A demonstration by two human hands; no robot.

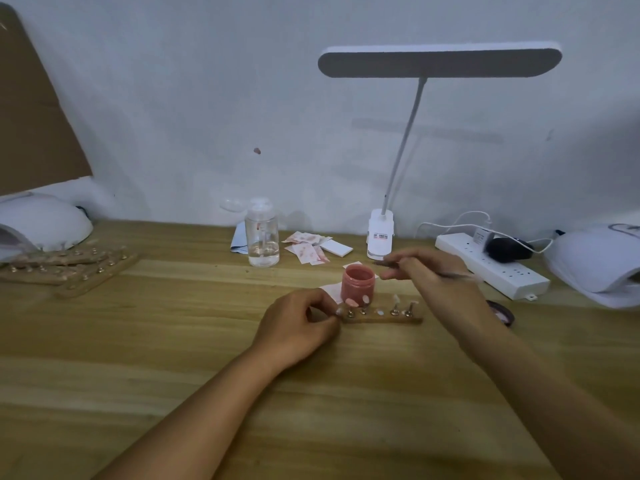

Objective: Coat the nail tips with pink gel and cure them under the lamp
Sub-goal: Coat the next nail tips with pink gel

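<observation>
Lower centre, left hand [298, 323]: fingers curled, pinching the left end of the long flat wooden strip [382, 319]. What exactly lies between the fingertips is too small to tell.
Wooden strip: lies flat on the pale wood-grain desk [207, 393], its long axis running left to right across the frame, starting just right of the left hand.
Nail tips: they stand on small metal pegs along the strip. The pink-coated tips [351, 302] are toward the left; the pale uncoated tips [396, 299] are toward the right.
Right hand [429, 271]: raised above and behind the strip's right half, fingers closed round a thin brush [462, 277] whose working end points left.
Pink gel jar [358, 285]: open, just behind the strip's left half; whether they touch I cannot tell.
Deciding relation: the jar mouth is just left of the brush end, and the uncoated tips sit below and in front of the right hand, so that hand is nearer to both. The step looks like loading the brush.
Dark round lid [504, 315]: on the desk, partly hidden behind the right forearm.
Far edges: one white domed curing lamp [45, 223] at far left, another curing lamp [595, 261] at far right, both well apart from the strip.
Progress: coating seems about half done; no curing yet for this strip.
</observation>
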